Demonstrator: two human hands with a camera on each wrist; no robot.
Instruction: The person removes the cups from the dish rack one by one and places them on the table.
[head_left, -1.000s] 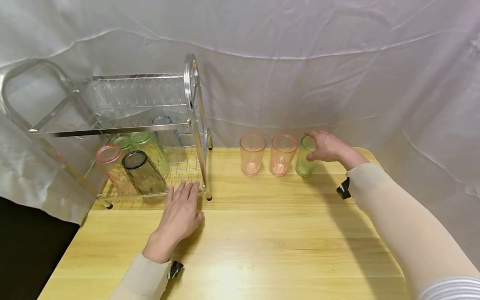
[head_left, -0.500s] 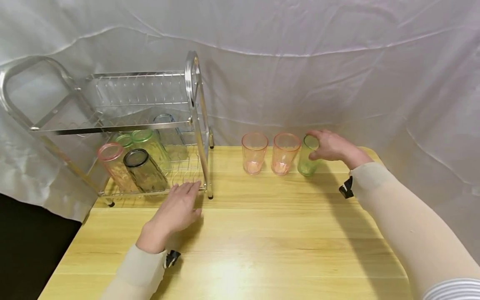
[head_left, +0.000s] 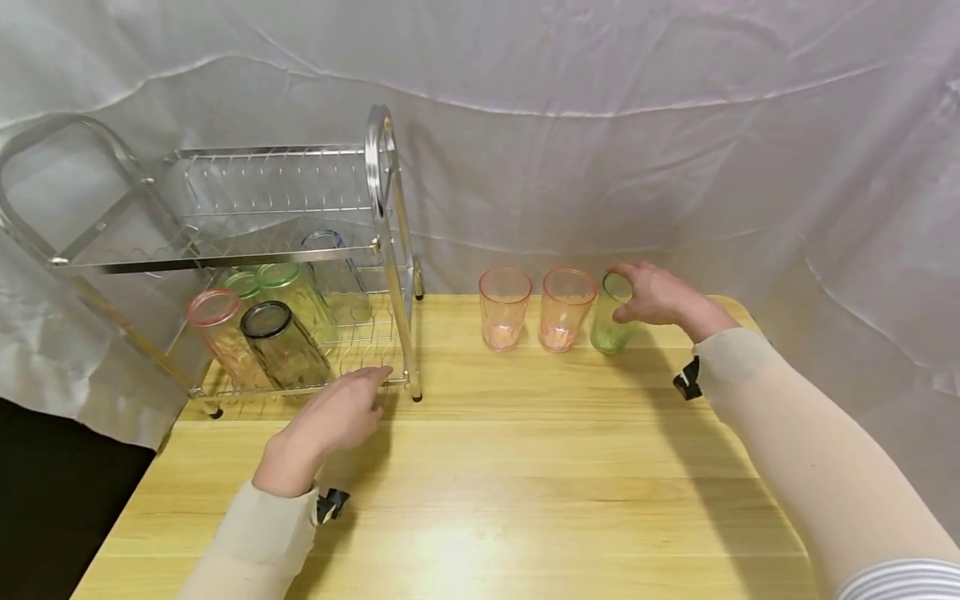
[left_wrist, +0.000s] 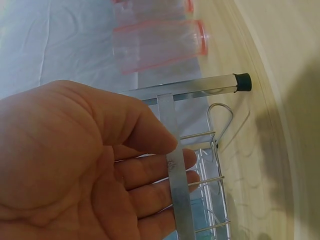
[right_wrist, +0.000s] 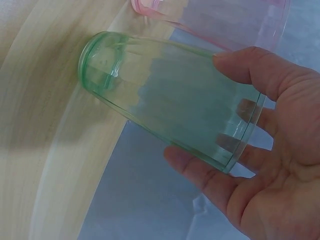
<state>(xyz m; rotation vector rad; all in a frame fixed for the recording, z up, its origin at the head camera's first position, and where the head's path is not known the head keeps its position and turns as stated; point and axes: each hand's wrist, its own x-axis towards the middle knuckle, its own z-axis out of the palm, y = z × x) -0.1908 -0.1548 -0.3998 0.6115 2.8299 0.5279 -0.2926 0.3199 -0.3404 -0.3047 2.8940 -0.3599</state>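
Note:
My left hand (head_left: 330, 421) is at the front right of a two-tier metal dish rack (head_left: 225, 262). In the left wrist view its thumb lies before the rack's flat lower bar (left_wrist: 179, 200) and its fingers reach behind, gripping it. My right hand (head_left: 660, 298) holds a clear green glass (head_left: 609, 327) near the rim. The right wrist view shows thumb and fingers on opposite sides of that glass, its base close to the table or on it. Left of it stand two pink glasses, one nearer (head_left: 567, 308) and one farther (head_left: 505, 308), both upright.
On the rack's lower tier stand a pink glass (head_left: 232, 346), a dark grey glass (head_left: 285, 350), a blue glass (head_left: 341, 287) and two green ones, the larger (head_left: 303, 300) in front. A pale cloth (head_left: 570, 183) hangs behind the wooden table (head_left: 540, 483).
My left hand has shifted slightly left, and its fingers, spread over the rack's front edge before, now curl round the lower bar. My right hand and the green glass stay in place.

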